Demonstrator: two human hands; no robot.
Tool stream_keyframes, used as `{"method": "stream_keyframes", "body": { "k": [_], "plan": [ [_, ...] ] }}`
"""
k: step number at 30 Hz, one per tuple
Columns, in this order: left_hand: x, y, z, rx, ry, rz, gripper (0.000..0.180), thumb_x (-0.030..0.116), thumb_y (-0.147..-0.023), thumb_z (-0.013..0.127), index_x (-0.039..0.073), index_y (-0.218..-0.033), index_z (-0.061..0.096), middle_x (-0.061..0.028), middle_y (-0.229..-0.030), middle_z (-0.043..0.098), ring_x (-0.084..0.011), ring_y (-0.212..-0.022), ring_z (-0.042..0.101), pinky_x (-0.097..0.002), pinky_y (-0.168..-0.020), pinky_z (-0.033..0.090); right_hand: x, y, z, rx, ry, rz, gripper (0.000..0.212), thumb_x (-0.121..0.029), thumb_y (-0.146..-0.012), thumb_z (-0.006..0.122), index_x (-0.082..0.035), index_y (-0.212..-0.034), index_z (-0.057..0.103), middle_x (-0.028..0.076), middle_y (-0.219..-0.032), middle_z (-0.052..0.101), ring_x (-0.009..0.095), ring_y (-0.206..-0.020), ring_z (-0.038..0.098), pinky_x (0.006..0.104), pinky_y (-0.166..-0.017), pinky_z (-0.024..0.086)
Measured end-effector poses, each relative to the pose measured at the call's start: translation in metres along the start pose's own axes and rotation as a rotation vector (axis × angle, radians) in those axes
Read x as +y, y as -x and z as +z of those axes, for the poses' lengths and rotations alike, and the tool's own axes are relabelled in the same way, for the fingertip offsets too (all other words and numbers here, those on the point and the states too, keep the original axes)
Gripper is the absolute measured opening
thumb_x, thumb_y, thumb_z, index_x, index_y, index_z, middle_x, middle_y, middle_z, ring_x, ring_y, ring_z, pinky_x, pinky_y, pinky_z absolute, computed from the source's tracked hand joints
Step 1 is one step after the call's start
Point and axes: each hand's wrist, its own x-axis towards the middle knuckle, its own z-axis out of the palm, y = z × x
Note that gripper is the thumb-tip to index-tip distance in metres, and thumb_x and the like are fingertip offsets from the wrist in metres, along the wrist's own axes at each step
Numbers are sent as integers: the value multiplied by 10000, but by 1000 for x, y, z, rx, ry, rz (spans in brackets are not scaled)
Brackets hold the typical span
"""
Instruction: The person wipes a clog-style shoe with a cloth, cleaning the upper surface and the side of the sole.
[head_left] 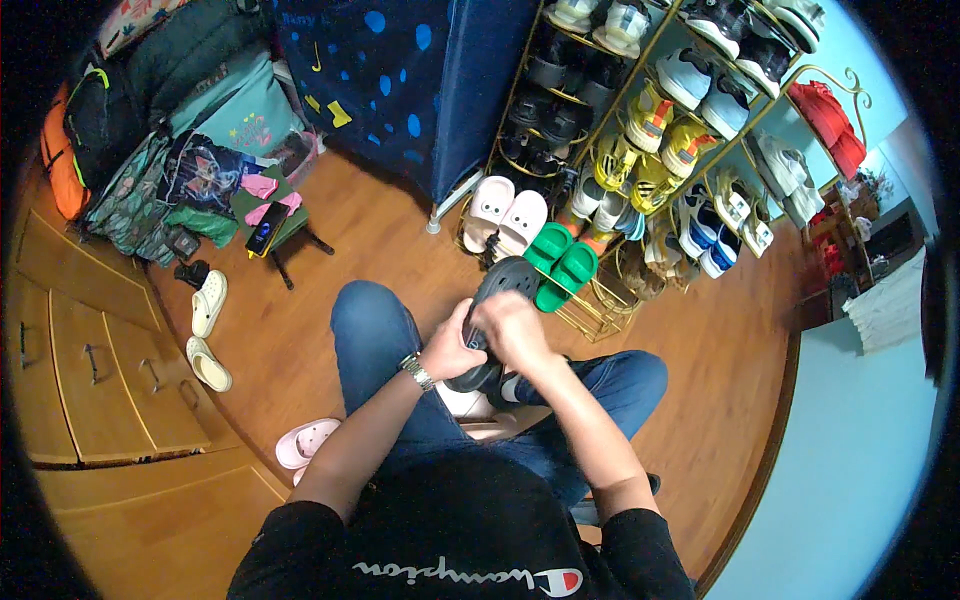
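A black clog (pixel 515 272) with holes in its upper is held over my lap, between my knees. My left hand (pixel 452 345), with a metal watch at its wrist, grips the clog from the left side, thumb along it. My right hand (pixel 512 328) is over the clog's right side with its fingers curled in. It is slightly blurred, and whatever its fingers pinch is hidden. Below the clog, between my legs, a pale pink surface (pixel 465 402) shows in part.
A gold-framed shoe rack (pixel 600 325) full of shoes stands ahead, with white slides (pixel 520 222) and green slides (pixel 572 272) low on it. Cream clogs (pixel 208 305) and a pink clog (pixel 305 442) lie on the floor leftward. A phone (pixel 265 228) rests on a small stool (pixel 290 235).
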Motion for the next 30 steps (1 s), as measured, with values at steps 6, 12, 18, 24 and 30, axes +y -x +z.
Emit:
{"method": "stream_keyframes", "body": {
  "k": [6, 12, 18, 24, 30],
  "plan": [
    [-2, -2, 2, 19, -11, 128, 774, 120, -665, 772, 47, -1370, 461, -180, -1132, 679, -296, -1066, 671, -397, -925, 518, -15, -14, 9, -83, -77, -7, 57, -98, -752, 672, -53, -779, 652, 153, -818, 648, 371, -838, 628, 449, -771, 509],
    [23, 0, 1, -157, 82, 3, 729, -10, -656, 729, -9, -1344, 487, -124, -1229, 623, -179, -1155, 598, -327, -1003, 479, 34, -23, -17, 294, 238, 374, 44, -76, -745, 653, -45, -742, 623, 165, -751, 600, 380, -773, 581, 462, -719, 474],
    [10, -1, -1, -148, 267, 14, 739, -87, -673, 679, -7, -1372, 453, -91, -1277, 596, -185, -1188, 579, -329, -1043, 451, 35, -21, -21, 354, 152, 130, 27, -35, -795, 660, -51, -808, 642, 168, -790, 625, 379, -851, 608, 462, -758, 482],
    [-4, -5, 2, -93, 543, -62, 682, -103, -695, 673, 55, -1320, 452, -34, -1100, 631, -149, -1025, 624, -316, -907, 509, -13, -10, -21, -130, -37, 150, 63, -84, -797, 679, -40, -840, 665, 152, -859, 654, 370, -885, 628, 461, -812, 508],
    [21, -13, -9, -17, 884, -329, 674, -88, -765, 608, 77, -1379, 381, -110, -1142, 615, -220, -1012, 641, -359, -877, 548, -28, 20, -36, 537, -41, 450, 47, -49, -856, 667, -24, -888, 642, 149, -853, 633, 343, -852, 608, 423, -765, 479]
  ]
}}
